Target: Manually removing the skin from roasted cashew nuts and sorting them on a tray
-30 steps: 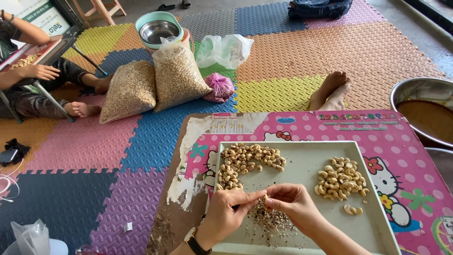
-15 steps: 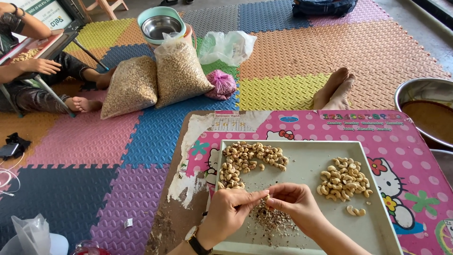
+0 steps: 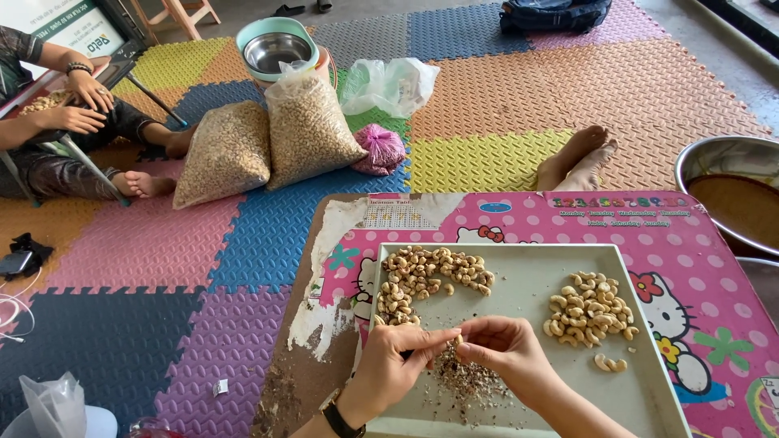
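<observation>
Pinching a single cashew nut [image 3: 457,338] between the fingertips of both hands, the person keeps the left hand [image 3: 395,362] and right hand [image 3: 501,350] closed together just above a heap of peeled skin scraps [image 3: 464,380] on the pale tray [image 3: 519,288]. Beyond the hands, a curved pile of unpeeled cashews [image 3: 420,280] lies at the tray's left and a pile of peeled cashews [image 3: 589,308] at its right. Past the pink cartoon table [image 3: 690,268], two bulging bags of nuts [image 3: 268,142] lean together on the foam mats.

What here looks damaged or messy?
The pink cartoon covering on the low table is torn away along its left side, baring brown board. Dark flakes of nut skin lie scattered in the tray under both hands, and some crumbs have fallen onto the bare board.
</observation>
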